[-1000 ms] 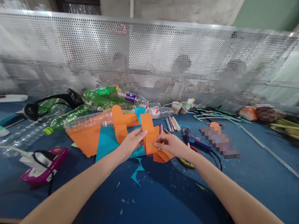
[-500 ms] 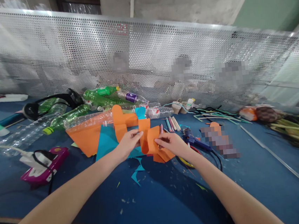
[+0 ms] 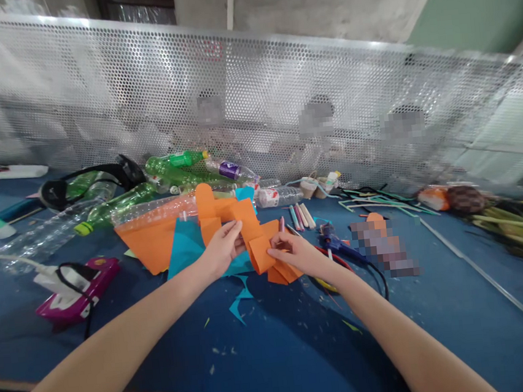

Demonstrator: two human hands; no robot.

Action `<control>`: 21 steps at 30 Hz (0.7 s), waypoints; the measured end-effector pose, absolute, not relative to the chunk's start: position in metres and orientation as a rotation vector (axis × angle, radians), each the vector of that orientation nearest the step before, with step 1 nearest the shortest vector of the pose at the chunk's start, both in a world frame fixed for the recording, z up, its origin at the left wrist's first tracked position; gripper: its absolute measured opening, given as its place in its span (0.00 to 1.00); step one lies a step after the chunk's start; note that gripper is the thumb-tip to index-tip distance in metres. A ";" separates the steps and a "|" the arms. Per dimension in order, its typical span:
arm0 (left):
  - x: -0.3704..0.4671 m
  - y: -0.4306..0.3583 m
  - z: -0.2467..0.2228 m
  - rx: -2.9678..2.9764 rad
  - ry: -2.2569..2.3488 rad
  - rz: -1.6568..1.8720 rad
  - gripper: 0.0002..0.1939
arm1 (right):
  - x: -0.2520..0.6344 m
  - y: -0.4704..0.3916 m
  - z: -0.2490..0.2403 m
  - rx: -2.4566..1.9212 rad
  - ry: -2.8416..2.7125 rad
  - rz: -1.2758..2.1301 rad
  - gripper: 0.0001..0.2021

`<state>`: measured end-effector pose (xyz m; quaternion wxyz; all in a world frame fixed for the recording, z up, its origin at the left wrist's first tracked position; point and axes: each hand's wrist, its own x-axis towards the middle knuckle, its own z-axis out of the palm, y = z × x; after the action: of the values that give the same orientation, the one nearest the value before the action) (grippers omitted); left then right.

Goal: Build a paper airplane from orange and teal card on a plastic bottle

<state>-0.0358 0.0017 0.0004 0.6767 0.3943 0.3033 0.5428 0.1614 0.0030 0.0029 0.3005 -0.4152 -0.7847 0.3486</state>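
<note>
Between my two hands is a curled strip of orange paper (image 3: 261,253), held a little above the table. My left hand (image 3: 223,249) pinches its left edge between thumb and fingers. My right hand (image 3: 292,250) grips the curl's right side near the lower end. Just behind, a bent orange paper piece (image 3: 205,200) stands up, with a small blue paper piece (image 3: 245,194) at its right. More folded orange paper (image 3: 286,274) lies under my right hand. Blue paper (image 3: 186,249) and a larger orange sheet (image 3: 151,243) spread out to the left.
Plastic bottles (image 3: 119,208) and headphones (image 3: 93,172) lie at the back left, before a perforated metal screen (image 3: 260,91). A purple power strip (image 3: 79,292) sits left. Right are pens (image 3: 302,216), a blue glue gun (image 3: 344,244) with its cable, and dried leaves (image 3: 519,236).
The orange strip has tilted, its top swinging left and its curled end turning down toward the front. Both hands have shifted only slightly and keep their pinch.
</note>
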 end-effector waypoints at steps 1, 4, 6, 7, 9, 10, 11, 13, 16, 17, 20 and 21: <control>-0.036 0.002 0.002 0.854 0.682 1.238 0.09 | 0.161 0.004 0.002 -1.101 -2.047 1.000 0.11; -0.035 0.001 0.005 0.796 0.676 1.271 0.08 | 0.160 0.005 -0.001 -1.082 -1.935 1.226 0.13; -0.035 0.000 0.006 0.795 0.665 1.266 0.08 | 0.160 0.004 -0.002 -1.072 -1.916 1.259 0.14; -0.035 0.000 0.006 0.800 0.665 1.259 0.08 | 0.159 0.004 -0.001 -1.070 -1.925 1.238 0.14; -0.036 0.000 0.005 0.813 0.667 1.246 0.08 | 0.159 0.003 0.000 -1.065 -1.939 1.179 0.13; -0.036 0.001 0.005 0.820 0.669 1.240 0.08 | 0.159 0.003 0.000 -1.065 -1.942 1.151 0.13; -0.036 0.001 0.004 0.826 0.673 1.235 0.08 | 0.159 0.003 0.001 -1.070 -1.943 1.123 0.13; -0.037 0.002 0.002 0.838 0.680 1.221 0.08 | 0.160 0.003 0.002 -1.098 -1.952 1.053 0.14; -0.038 0.003 0.000 0.850 0.694 1.196 0.09 | 0.161 0.003 0.003 -1.151 -1.986 0.956 0.14; -0.038 0.003 -0.001 0.851 0.697 1.191 0.09 | 0.162 0.003 0.004 -1.164 -1.993 0.944 0.13; -0.038 0.003 0.000 0.844 0.708 1.200 0.08 | 0.161 0.001 0.006 -1.168 -1.988 0.976 0.15; -0.038 0.003 0.000 0.838 0.719 1.211 0.08 | 0.161 0.000 0.008 -1.152 -1.979 1.001 0.16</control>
<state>-0.0382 0.0028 0.0003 0.6828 0.3735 0.3205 0.5399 0.1607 0.0002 0.0079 0.3157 -0.4372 -0.7515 0.3800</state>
